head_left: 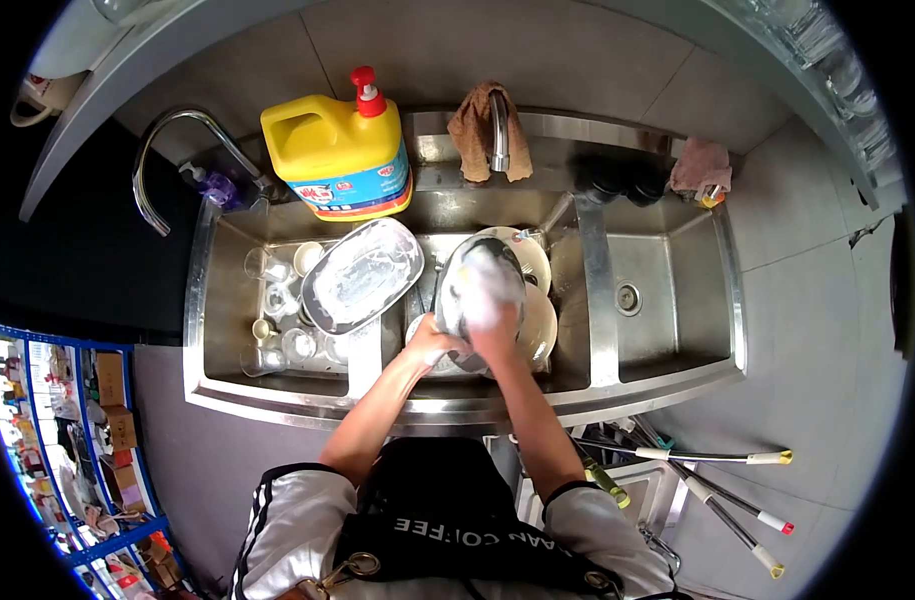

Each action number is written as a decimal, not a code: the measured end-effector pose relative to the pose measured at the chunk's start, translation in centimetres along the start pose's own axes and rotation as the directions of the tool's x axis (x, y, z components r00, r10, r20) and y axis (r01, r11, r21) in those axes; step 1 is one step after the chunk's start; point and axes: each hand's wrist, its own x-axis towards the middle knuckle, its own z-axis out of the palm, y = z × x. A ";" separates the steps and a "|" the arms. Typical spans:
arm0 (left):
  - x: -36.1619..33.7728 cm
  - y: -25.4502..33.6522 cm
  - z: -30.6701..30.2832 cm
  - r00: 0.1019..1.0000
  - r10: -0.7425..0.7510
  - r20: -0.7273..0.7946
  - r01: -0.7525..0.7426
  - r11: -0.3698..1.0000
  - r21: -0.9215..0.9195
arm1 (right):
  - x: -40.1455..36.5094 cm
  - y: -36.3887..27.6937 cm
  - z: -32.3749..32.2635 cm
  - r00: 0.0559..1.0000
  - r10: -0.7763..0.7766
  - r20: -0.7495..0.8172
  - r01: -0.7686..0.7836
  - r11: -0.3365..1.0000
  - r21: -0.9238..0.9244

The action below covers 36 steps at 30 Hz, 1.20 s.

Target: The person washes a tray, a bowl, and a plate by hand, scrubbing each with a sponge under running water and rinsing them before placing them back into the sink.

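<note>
My left hand (432,342) grips the lower edge of a round plate (460,272) held tilted over the middle sink basin. My right hand (495,325) presses a pale, blurred cloth or sponge (489,292) against the plate's face. Under and behind it lie more white plates (537,325), with water running from the tap (498,130) above.
A steel sink (617,385) has three basins. The left one holds glasses and cups (273,300), with an oval tray (362,272) leaning across the divider; the right basin (667,300) shows its drain. A yellow detergent jug (342,155), a brown rag (474,130) and a second faucet (177,150) stand behind.
</note>
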 end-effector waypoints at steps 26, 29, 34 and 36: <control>-3.4 -0.1 0.4 0.999 0.027 -0.033 -0.024 0.998 0.062 | -0.8 6.9 3.1 0.812 0.503 0.298 -0.582 0.736 0.345; -2.9 1.8 -0.2 1.000 0.017 -0.004 -0.017 1.000 0.024 | -3.9 7.5 3.3 0.977 0.192 0.096 -0.195 0.981 0.023; -0.7 0.9 -0.5 0.997 0.020 -0.069 -0.017 0.999 0.047 | -5.5 -1.1 3.7 0.784 0.614 -0.094 -0.588 0.782 0.206; -0.8 0.7 -0.4 0.995 0.028 -0.094 -0.026 1.000 0.016 | -4.9 -2.5 3.6 0.878 0.478 -0.025 -0.445 0.833 0.329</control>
